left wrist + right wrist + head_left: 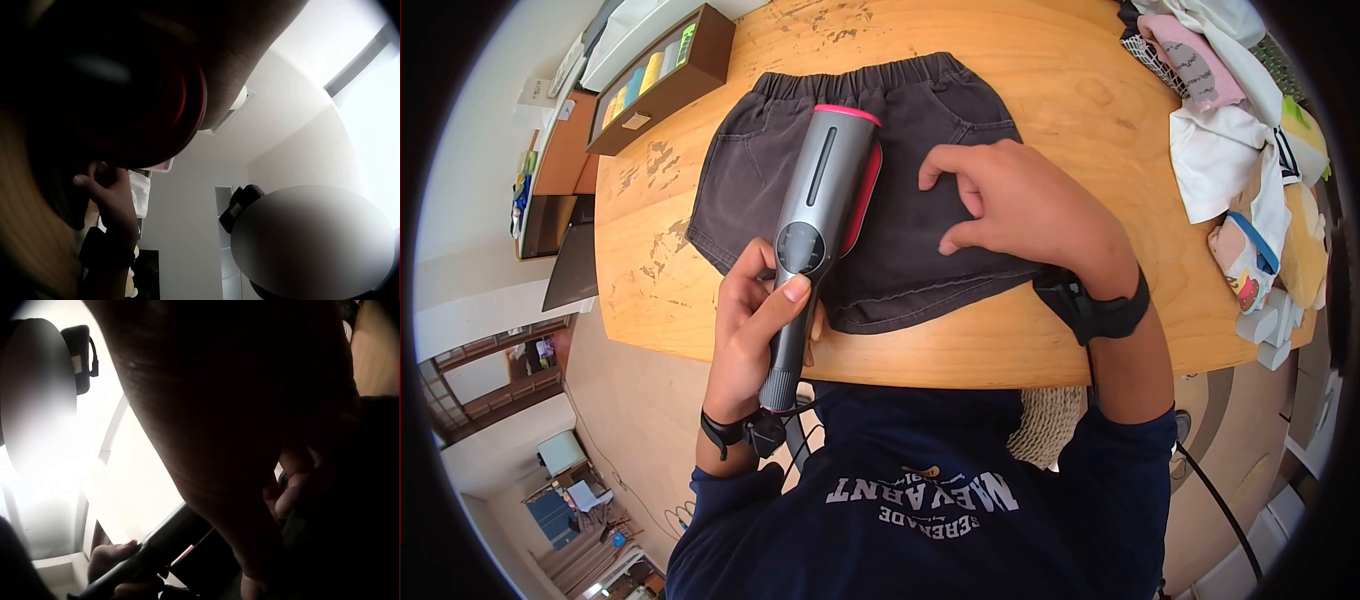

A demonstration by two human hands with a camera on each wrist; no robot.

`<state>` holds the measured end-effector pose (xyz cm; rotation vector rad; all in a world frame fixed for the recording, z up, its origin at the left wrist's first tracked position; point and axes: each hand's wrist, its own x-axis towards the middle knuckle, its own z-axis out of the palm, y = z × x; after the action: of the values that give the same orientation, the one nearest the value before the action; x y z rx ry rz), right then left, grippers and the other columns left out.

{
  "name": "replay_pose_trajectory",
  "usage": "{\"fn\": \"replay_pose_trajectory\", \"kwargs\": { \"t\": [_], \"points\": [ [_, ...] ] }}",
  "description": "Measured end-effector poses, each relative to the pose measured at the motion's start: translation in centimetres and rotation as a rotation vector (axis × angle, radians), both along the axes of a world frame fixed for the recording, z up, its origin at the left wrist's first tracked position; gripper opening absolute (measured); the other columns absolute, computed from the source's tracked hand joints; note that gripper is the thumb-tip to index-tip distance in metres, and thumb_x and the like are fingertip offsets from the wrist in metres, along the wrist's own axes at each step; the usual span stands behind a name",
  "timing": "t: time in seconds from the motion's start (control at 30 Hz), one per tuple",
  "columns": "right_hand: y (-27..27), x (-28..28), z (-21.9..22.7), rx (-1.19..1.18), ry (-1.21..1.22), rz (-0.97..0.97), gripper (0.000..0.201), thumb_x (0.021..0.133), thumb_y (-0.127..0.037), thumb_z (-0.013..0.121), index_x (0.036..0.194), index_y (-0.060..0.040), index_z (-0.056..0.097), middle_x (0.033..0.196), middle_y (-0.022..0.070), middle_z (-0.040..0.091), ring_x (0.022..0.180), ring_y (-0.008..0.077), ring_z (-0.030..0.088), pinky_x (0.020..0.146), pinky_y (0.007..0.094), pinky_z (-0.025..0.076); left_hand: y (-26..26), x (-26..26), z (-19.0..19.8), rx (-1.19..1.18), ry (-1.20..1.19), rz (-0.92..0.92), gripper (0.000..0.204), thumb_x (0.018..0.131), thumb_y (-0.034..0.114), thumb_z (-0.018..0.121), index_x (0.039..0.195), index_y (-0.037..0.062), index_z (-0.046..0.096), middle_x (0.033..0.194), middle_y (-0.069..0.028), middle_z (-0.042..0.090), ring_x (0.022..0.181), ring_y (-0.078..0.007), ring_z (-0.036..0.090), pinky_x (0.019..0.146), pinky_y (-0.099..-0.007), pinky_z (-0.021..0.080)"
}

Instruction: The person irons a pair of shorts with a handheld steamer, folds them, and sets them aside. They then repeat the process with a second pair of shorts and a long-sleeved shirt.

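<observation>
Dark grey shorts (910, 225) with an elastic waistband lie spread on the wooden table, waistband toward the far side. My left hand (750, 310) grips the handle of a grey and red handheld garment steamer (828, 180), its thumb just below the round control panel. The steamer lies slanted across the left half of the shorts, its red plate side facing right. Over the right half, my right hand (1025, 205) has its fingers loosely bent and holds nothing. In the right wrist view the steamer (147, 556) shows dimly beyond the dark right hand.
At the far left of the table (645, 195) stands a brown box (715, 50) with rolled coloured items. A pile of clothes (1225, 150), white, pink and patterned, lies along the right edge. A black cable (1220, 500) hangs at the lower right.
</observation>
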<state>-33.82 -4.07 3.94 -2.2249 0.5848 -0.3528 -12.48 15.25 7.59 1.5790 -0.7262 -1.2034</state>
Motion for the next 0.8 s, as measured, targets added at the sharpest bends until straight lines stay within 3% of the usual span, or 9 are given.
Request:
{"fn": "replay_pose_trajectory", "kwargs": {
  "t": [0.07,0.2,0.3,0.37,0.5,0.8],
  "points": [
    [0.0,0.3,0.4,0.096,0.134,-0.018,0.042,0.071,-0.013,0.088,0.105,-0.0049,0.064,0.062,0.0058,0.05,0.059,0.0217,0.054,0.057,0.0354,0.042,0.0,0.5,0.3,0.023,0.093,-0.045,0.027,0.098,0.021,0.067,0.1,0.0093,0.042,0.068,-0.0097,0.062,0.05,-0.0108,0.057,0.046,-0.0226,0.043],
    [0.0,0.4,0.8,0.124,0.162,-0.027,0.043,0.068,-0.01,0.089,0.1,-0.0036,0.062,0.062,0.0059,0.05,0.059,0.0221,0.053,0.058,0.0361,0.041,-0.1,0.9,0.2,0.016,0.09,-0.013,0.027,0.097,0.021,0.067,0.099,0.0093,0.043,0.067,-0.0101,0.062,0.049,-0.0108,0.056,0.045,-0.0225,0.043],
    [0.0,0.3,0.9,0.117,0.196,-0.028,0.043,0.068,-0.011,0.089,0.101,-0.0043,0.062,0.062,0.006,0.05,0.059,0.0221,0.052,0.058,0.0366,0.041,-0.2,1.1,0.2,0.015,0.039,0.038,0.025,0.097,0.022,0.066,0.099,0.0087,0.045,0.066,-0.0106,0.062,0.047,-0.0107,0.055,0.044,-0.0222,0.044],
    [0.1,0.3,0.9,0.082,0.191,-0.047,0.044,0.067,-0.011,0.089,0.101,-0.005,0.062,0.061,0.006,0.048,0.058,0.0218,0.051,0.057,0.0369,0.04,-0.1,1.7,-0.1,0.026,-0.068,0.054,0.034,0.097,0.032,0.061,0.114,0.0035,0.054,0.064,-0.0096,0.061,0.041,-0.0109,0.053,0.04,-0.02,0.045],
    [0.1,0.3,0.7,0.069,0.159,-0.038,0.045,0.066,-0.012,0.089,0.101,-0.0055,0.061,0.061,0.0056,0.047,0.057,0.0216,0.05,0.057,0.0373,0.039,-0.1,2.7,-0.3,0.011,-0.078,0.11,0.038,0.098,0.033,0.058,0.121,0.0034,0.054,0.066,-0.0094,0.061,0.042,-0.0109,0.053,0.04,-0.0202,0.046],
    [0.1,0.3,1.0,0.082,0.195,-0.035,0.045,0.067,-0.012,0.089,0.101,-0.0057,0.061,0.06,0.0047,0.046,0.058,0.0213,0.048,0.057,0.0378,0.038,0.1,3.9,-0.4,-0.008,-0.089,0.21,0.036,0.1,0.035,0.057,0.117,0.0036,0.054,0.066,-0.0105,0.06,0.042,-0.0128,0.053,0.04,-0.0217,0.046]
  ]
}}
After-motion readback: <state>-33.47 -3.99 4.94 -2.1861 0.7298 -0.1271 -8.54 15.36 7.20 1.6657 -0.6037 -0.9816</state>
